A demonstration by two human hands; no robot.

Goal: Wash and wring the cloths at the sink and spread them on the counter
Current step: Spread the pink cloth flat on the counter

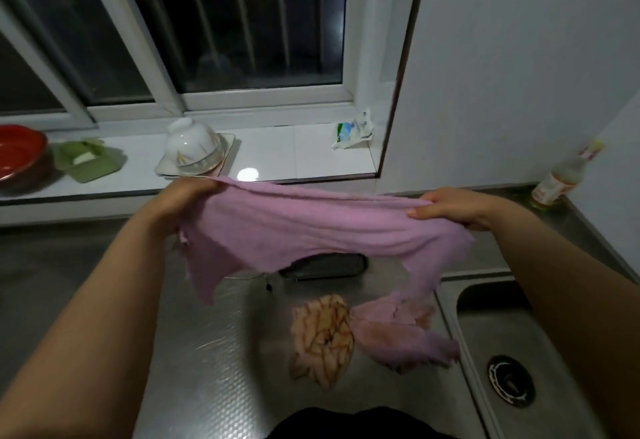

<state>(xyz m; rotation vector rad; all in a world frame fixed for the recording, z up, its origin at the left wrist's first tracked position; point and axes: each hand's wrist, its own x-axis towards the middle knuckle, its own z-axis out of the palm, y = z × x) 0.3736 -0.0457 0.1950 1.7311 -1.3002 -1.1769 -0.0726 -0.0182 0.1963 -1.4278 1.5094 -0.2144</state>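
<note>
1. The steel counter [214,327] fills the lower view, with the sink [519,334] sunk into it at the right, its drain bare.
2. A purple cloth [311,227] hangs stretched in the air above the counter, held by its top edge, ragged lower corners dangling; this looks like the spreading step.
3. The left hand [183,196] grips one top corner with fingers curled round the fabric; the right hand [446,208] pinches the other corner between thumb and fingers.
4. A second purple cloth [398,338] lies crumpled on the counter beside the sink, touching a striped cloth [322,338] bunched at its left.
5. Next, I judge, the held cloth must be lowered flat onto bare steel, left of the two lying cloths, keeping the top edge taut.
</note>
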